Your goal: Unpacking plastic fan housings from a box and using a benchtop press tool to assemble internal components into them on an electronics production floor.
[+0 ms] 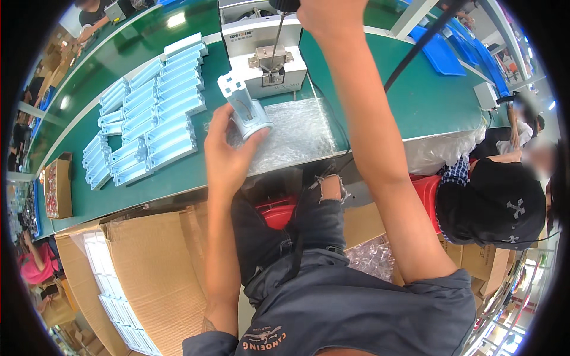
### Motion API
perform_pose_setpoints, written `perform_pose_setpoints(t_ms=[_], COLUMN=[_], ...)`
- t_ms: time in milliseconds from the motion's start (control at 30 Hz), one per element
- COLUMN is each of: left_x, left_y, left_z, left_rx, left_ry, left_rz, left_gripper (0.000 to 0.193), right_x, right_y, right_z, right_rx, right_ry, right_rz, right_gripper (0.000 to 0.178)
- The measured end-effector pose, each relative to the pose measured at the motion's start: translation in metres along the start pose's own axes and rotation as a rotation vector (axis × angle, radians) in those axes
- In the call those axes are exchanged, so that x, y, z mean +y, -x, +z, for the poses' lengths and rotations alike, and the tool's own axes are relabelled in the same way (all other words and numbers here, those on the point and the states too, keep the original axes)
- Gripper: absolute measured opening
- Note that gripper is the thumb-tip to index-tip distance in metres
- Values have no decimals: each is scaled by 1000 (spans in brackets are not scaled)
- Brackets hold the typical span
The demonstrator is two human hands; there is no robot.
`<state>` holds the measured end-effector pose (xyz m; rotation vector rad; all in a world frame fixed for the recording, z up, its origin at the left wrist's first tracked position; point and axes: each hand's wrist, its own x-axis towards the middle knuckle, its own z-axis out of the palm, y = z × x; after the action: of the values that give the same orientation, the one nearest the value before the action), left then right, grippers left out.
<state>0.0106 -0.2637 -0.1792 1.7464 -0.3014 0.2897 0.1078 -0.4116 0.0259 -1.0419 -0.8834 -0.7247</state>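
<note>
My left hand (pixel 227 148) is closed around a pale blue plastic housing (pixel 252 121) with a round flange at its near end and a square end with holes pointing up and away. The piece is held just above a sheet of clear bubble wrap (pixel 297 127). At the top edge my right hand (pixel 333 16) grips a black electric screwdriver (pixel 285 5), and the picture cuts off part of both. Its long thin bit slants down to the metal pick-up block (pixel 273 64) on the front of a white screw feeder (pixel 261 44). I cannot make out a screw at the tip.
Rows of pale blue housings (pixel 157 101) lie on the green table (pixel 160 190) at left, near a small cardboard box (pixel 57 187). A large open carton (pixel 151 261) holding more pieces stands below. Blue trays (pixel 436 50) lie far right; a person in a black cap (pixel 493 202) sits close by.
</note>
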Motion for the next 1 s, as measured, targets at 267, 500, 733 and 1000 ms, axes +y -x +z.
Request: perform_pose_setpoints(t_ms=[267,500,733,1000], left_x=[2,3,-2,6], left_y=[-1,-2,-1,-6], left_z=[-3,1,-1,5], left_rx=[5,21,42,9], left_ry=[20,72,42,21], left_rz=[-29,-30,-28,-47], left_gripper=[58,53,59,62], right_x=[18,17,2,-33], right_y=[8,7,15,28], right_z=[-8,-7,-8,5], right_rx=[-29,-11,-74,-88], right_ry=[32,26,-42,-224], right_rz=[86,154,164,191], right_gripper=[42,41,48,53])
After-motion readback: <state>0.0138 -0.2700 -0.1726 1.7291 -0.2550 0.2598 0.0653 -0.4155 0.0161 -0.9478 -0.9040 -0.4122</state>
